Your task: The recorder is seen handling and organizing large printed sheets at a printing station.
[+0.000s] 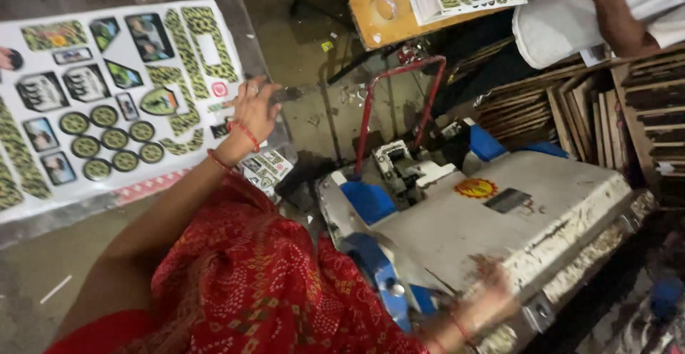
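The biggest thing in view is the grey metal machine (pixel 492 225) with blue parts, lying just under and beside the person's right hand (pixel 492 300); that hand is blurred at the machine's near edge, so whether its fingers are spread or closed cannot be told. Next in size is the large white printed sheet (pixel 107 97) of green-patterned stickers and small pictures, spread out beneath and beyond the left hand (pixel 253 111). The left hand, with red bangles at the wrist, rests on the sheet's right edge with fingers curled down onto it, pinching nothing that can be seen. A red patterned cloth (pixel 250 282) drapes over the arm below that hand. Far past the right hand, wooden frames (pixel 571 111) stand stacked, and another person's arm (pixel 614 11) reaches above them
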